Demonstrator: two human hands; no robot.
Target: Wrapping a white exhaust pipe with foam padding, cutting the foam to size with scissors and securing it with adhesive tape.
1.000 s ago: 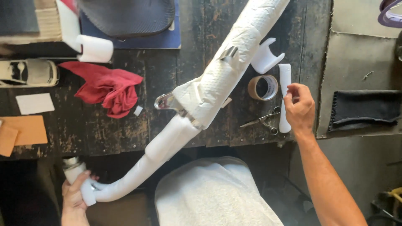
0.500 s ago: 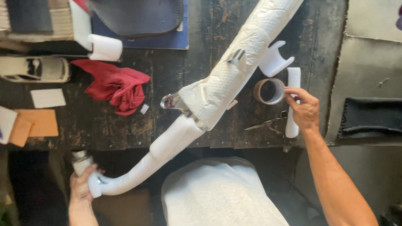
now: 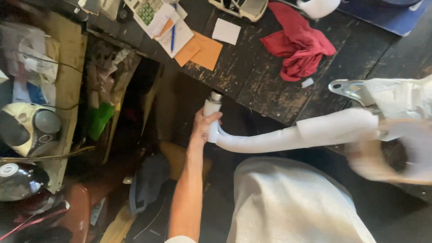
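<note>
A long bent pipe [image 3: 274, 140] wrapped in white paper runs from the lower middle up to the right edge. A bare metal bracket [image 3: 345, 86] sticks out near its thicker wrapped part. My left hand [image 3: 203, 128] is closed around the pipe's upright end, just below its bare metal tip [image 3: 216, 96], off the edge of the dark wooden table [image 3: 256, 81]. My right hand [image 3: 371, 163] is a blur under the pipe's wrapped middle at the right. Something dark and round shows beside it, and I cannot tell whether the hand holds it.
On the table lie a red cloth [image 3: 299, 45], orange paper [image 3: 202, 51], a white slip [image 3: 226, 30], a blue pen [image 3: 173, 38] and a calculator [image 3: 146, 9]. A cluttered wooden shelf with a cream radio [image 3: 27, 128] stands at the left. Bags and clothes cover the floor [image 3: 144, 189].
The view has swung left and down towards the floor. My right hand left the white strip by the scissors and moved under the pipe. My left hand still grips the pipe's end.
</note>
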